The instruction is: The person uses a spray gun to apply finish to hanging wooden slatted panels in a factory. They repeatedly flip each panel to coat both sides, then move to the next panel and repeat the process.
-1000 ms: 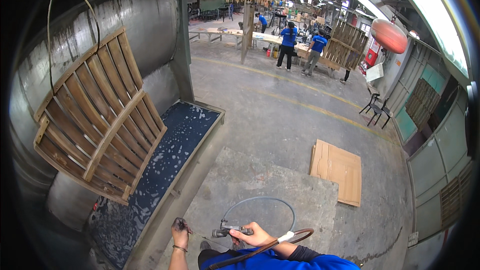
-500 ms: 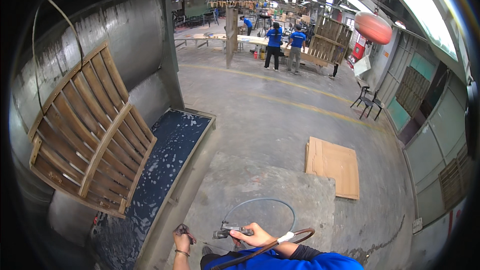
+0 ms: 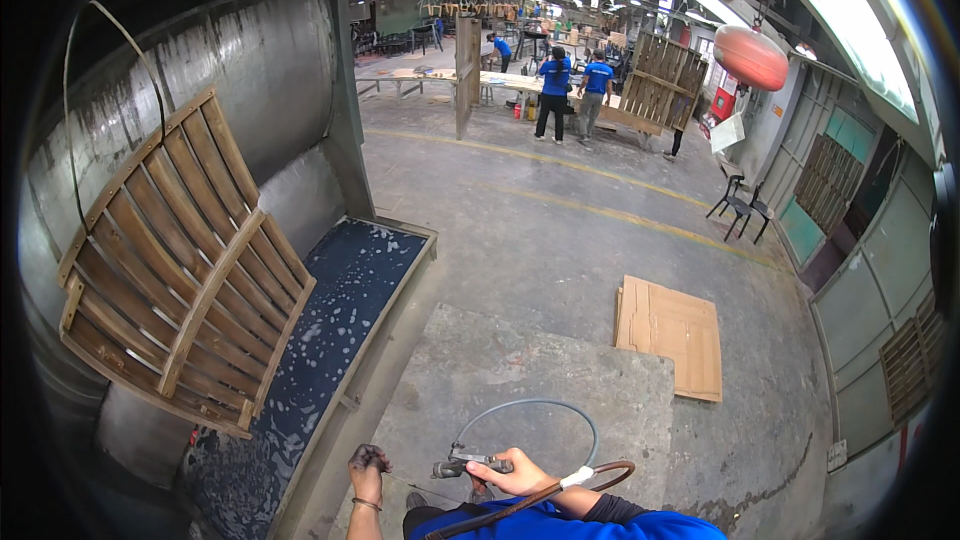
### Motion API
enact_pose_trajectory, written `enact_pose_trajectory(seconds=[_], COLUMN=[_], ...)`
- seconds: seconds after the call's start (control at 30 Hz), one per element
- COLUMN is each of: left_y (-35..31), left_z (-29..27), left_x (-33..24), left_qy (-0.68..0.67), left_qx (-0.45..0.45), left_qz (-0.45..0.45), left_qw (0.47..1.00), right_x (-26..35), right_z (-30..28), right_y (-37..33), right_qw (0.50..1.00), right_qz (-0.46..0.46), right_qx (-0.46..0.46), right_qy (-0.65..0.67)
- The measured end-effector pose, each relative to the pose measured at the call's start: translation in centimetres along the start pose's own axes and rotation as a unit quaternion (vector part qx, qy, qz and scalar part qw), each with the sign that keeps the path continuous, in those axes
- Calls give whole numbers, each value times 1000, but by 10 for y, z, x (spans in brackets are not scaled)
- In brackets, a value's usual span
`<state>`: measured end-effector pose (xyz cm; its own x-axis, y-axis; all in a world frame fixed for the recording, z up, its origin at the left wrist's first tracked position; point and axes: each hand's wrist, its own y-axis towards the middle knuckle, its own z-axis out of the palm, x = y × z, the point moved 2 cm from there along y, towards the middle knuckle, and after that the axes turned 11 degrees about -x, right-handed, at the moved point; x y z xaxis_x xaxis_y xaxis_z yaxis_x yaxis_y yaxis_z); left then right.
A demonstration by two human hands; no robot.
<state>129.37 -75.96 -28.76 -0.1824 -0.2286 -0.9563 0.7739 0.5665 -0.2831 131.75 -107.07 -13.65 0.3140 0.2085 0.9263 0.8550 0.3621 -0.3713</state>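
Note:
My right hand [image 3: 522, 478] is wrapped round a spray gun [image 3: 458, 467] in front of my body. A thin grey hose [image 3: 560, 404] loops up from the gun, and a brown hose [image 3: 622, 466] bends beside my wrist, with white wrapping near it. My left hand [image 3: 367, 474], darkly stained and with curled fingers, is held to the left of the gun; nothing shows in it. On the left a curved, slatted brown wooden panel [image 3: 210, 302] hangs tilted from a wire loop [image 3: 122, 28], apart from both hands.
Under the panel lies a trough [image 3: 425, 240] of dark, foam-flecked liquid, backed by a metal booth wall [image 3: 285, 70]. Flattened cardboard [image 3: 672, 340] lies on the floor to the right. Farther off are black chairs [image 3: 738, 208], a hanging red float-shaped object [image 3: 748, 58] and people in blue shirts [image 3: 554, 80] near tables.
The view has shifted slightly. My right hand and the spray gun sit a little farther right in the picture; my left hand and the hanging panel look nearly the same.

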Motion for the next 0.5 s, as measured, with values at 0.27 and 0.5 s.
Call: enact_pose_trajectory(seconds=[0.27, 0.5], left_y=[5, 6], left_z=[7, 12], left_x=[-4, -5], left_qy=[34, 37], left_qx=[4, 13], left_qz=[20, -2], left_qw=[999, 999], right_x=[0, -9], right_z=[-4, -8], right_y=[9, 19], right_qw=[1000, 1000], right_qz=[-20, -17], right_qx=[0, 11], right_qy=[-8, -14])
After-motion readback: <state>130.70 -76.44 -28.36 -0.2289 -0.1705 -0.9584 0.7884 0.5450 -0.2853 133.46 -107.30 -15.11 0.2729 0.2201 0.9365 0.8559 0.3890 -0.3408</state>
